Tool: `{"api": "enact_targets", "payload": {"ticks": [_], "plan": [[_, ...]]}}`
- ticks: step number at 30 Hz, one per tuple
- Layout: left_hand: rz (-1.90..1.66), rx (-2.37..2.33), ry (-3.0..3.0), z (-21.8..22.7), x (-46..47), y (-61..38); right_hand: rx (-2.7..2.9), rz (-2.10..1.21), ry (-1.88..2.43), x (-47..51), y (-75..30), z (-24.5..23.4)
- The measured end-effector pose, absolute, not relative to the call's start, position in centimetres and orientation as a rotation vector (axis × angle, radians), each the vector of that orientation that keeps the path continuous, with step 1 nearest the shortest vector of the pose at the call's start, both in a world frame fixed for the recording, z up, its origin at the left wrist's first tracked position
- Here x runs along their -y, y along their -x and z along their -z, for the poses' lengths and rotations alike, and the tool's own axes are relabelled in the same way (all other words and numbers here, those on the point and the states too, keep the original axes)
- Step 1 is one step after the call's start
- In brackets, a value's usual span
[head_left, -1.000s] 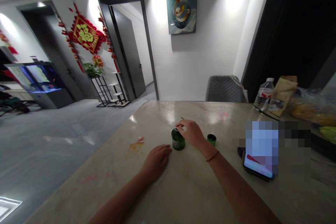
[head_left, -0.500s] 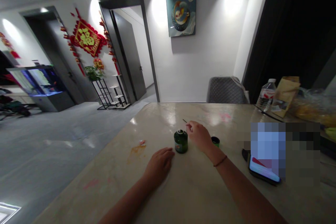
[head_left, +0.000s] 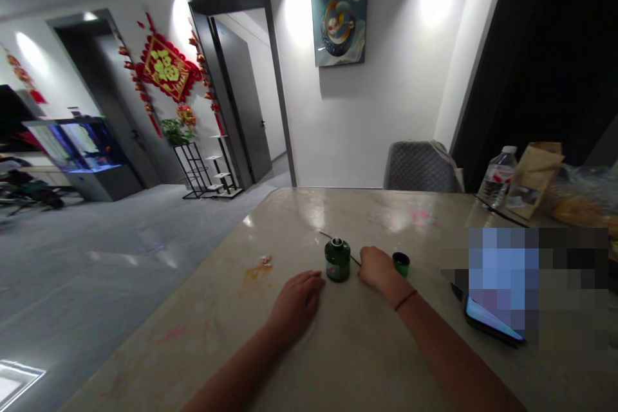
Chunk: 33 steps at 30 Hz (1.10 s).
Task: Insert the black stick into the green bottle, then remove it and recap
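Note:
A small dark green glass bottle (head_left: pixel 337 262) stands upright on the table, its narrow mouth uncovered. My left hand (head_left: pixel 298 301) lies on the tabletop to its left, fingers stretched out, with the fingertips right beside the bottle. On the other side, my right hand (head_left: pixel 379 268) is closed on one end of a thin dark stick (head_left: pixel 355 260). The stick slants up and left behind the bottle, which hides its middle part; the far tip shows past the bottle's left side. Just right of my right hand sits a green cap (head_left: pixel 400 264), hollow side up.
Small crumpled bits (head_left: pixel 266 260) lie near an orange stain on the stone-topped table (head_left: pixel 232 347). To the right is a phone (head_left: pixel 492 320), partly blurred out. Farther back stand a water bottle (head_left: pixel 499 177), a paper bag (head_left: pixel 535 180) and a plastic bag (head_left: pixel 586 196).
My right hand has come down toward the table beside the bottle, and the stick now runs low behind the bottle. My left hand stays in place. The view has shifted slightly.

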<state>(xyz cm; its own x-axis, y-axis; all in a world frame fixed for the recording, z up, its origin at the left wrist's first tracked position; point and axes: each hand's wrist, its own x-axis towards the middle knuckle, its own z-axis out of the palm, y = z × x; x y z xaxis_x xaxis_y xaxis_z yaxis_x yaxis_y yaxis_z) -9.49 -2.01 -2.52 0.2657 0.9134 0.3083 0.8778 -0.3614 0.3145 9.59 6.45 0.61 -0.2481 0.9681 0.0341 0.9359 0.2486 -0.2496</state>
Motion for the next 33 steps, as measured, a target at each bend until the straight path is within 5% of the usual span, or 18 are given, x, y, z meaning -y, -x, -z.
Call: {"api": "enact_targets", "payload": {"ticks": [17, 33], "plan": [[-0.652, -1.751, -2.426, 2.1, 2.2, 9.2, 1.737, -1.717, 1.343, -8.2, -11.2, -1.1], [-0.668, -1.731, -2.421, 2.4, 2.0, 9.4, 2.664, -0.915, 1.71, -7.1, -11.4, -1.7]]}}
